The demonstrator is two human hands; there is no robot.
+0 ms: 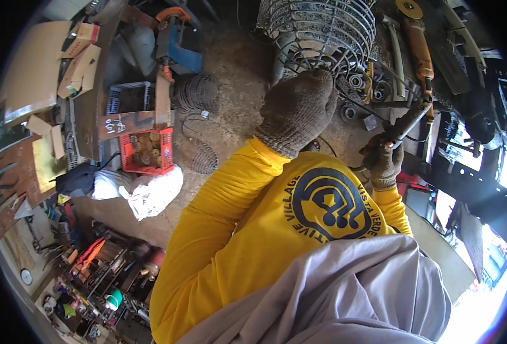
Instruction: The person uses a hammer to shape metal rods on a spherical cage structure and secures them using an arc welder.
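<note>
A cage of curved metal wire rings [322,31] stands at the top middle, its narrower end toward me. My left hand [299,109], in a brown knit glove, is closed on the wires at that near end; its fingertips are partly hidden. To the right, my right hand [382,163] wears the same kind of glove. Its fingers are wrapped round a grey tubular tool [409,122] that slants up and to the right, apart from the cage. The exact kind of this tool cannot be made out.
An orange angle grinder [418,46] and a hammer [396,51] lie at the upper right. Metal rings [350,112] sit below the cage. On the left are a blue vise [176,49], a red crate [147,150], wire coils [195,94] and a white sack [156,192].
</note>
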